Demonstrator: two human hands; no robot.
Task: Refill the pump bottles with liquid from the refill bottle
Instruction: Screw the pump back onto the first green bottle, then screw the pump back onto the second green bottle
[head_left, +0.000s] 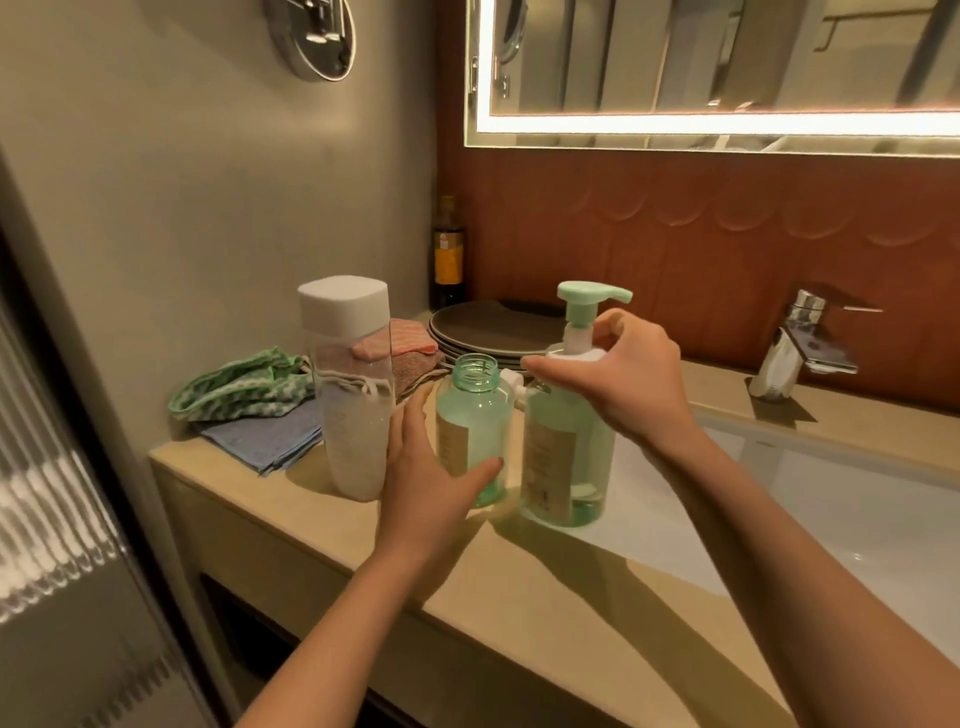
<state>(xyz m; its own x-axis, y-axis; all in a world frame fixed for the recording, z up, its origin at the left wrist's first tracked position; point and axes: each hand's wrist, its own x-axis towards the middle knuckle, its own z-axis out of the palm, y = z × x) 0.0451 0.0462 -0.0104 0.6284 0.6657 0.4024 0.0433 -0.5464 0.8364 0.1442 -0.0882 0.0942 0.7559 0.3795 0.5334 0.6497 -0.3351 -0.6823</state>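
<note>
Two green pump bottles stand on the beige counter (519, 582). The smaller green bottle (470, 410) has no pump and its threaded neck is open. My left hand (431, 478) grips its lower body, thumb across the front. The larger green bottle (566, 447) to its right carries a mint pump head (587, 301). My right hand (618, 384) grips the white collar at that bottle's neck. A clear refill bottle (353, 395) with a white square cap stands to the left, about half full of whitish liquid.
Folded cloths (260, 405) and stacked dark plates (488, 327) lie behind the bottles. A dark bottle (449, 254) stands in the corner. A white sink basin (831, 499) and chrome tap (800, 343) are on the right. A lit mirror (727, 67) hangs above.
</note>
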